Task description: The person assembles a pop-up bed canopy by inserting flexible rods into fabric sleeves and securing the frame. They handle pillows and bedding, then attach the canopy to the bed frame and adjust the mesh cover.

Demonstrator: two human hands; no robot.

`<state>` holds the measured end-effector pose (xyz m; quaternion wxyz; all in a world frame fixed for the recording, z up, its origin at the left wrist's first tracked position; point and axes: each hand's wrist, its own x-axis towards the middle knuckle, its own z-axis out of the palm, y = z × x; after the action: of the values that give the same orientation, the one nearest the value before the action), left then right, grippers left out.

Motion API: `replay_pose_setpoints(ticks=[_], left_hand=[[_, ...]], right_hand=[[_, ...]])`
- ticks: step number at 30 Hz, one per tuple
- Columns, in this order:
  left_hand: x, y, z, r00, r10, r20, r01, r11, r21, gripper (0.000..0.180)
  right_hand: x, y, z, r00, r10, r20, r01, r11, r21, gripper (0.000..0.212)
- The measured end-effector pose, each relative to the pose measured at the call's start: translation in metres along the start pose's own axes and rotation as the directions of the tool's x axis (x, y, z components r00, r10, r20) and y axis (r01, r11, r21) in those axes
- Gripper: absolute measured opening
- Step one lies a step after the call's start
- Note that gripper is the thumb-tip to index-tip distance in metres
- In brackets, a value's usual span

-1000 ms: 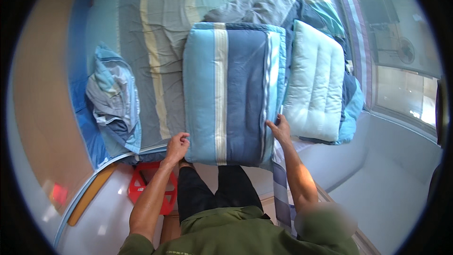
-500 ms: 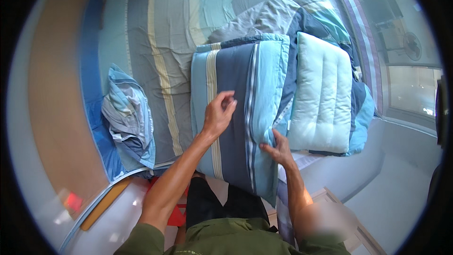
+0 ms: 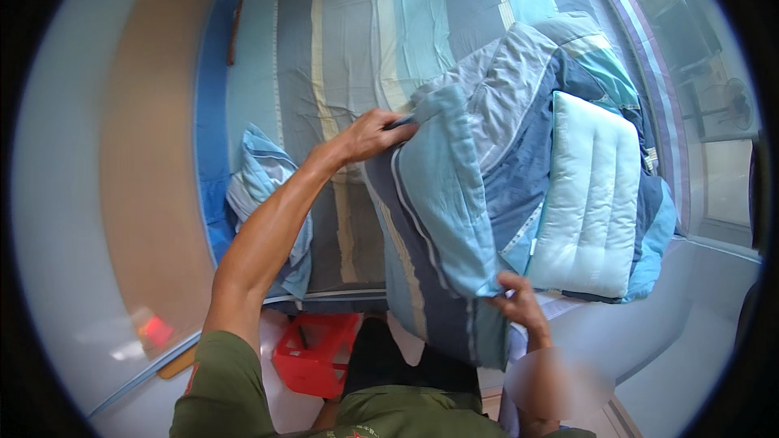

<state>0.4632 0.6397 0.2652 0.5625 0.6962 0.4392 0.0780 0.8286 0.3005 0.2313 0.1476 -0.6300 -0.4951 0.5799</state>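
My left hand [image 3: 375, 138] has moved up from hovering over the middle of the striped pillow [image 3: 446, 186] and is now closed around its top edge, fingers curled in, a bit of dark fabric showing between them. My right hand [image 3: 522, 304] is at the pillow's lower right, thumb and fingers pinched together on the light blue corner; its grip looks narrow. Half a second ago the pillow lay flat and squared; now it slants and creases between my hands, its light blue panel stretched from one to the other, its lower end hanging over the near edge of the bed. My left forearm now partly covers the crumpled pillowcase [image 3: 268, 166] on the left, and more of the red plastic stool [image 3: 312, 353] shows beside my legs.

Counting: two hands, both mine. Two pillows: the striped one I hold and one pale mint quilted pillow [image 3: 591, 203], lying to its right. One crumpled pillowcase. One bunched blue-and-grey quilt [image 3: 519, 146], beneath the mint pillow and behind the striped one. One striped bedsheet [image 3: 341, 49] under it all. One brown stick [image 3: 235, 28], far left on the bed. One stool, on the floor.
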Motion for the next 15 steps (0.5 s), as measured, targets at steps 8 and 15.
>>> replay_pose_setpoints(ticks=[8, 15], left_hand=[[-0.184, 0.082, 0.003, 0.810, -0.218, -0.544, -0.069, 0.887, -0.457, 0.034], [-0.284, 0.179, -0.002, 0.689, -0.250, -0.681, -0.200, 0.837, -0.510, 0.029]], right_hand=[[0.033, -0.179, -0.015, 0.770, -0.407, -0.491, 0.394, 0.909, -0.136, 0.003], [-0.008, -0.386, 0.069, 0.669, -0.716, -0.197, 0.720, 0.691, -0.065, 0.026]])
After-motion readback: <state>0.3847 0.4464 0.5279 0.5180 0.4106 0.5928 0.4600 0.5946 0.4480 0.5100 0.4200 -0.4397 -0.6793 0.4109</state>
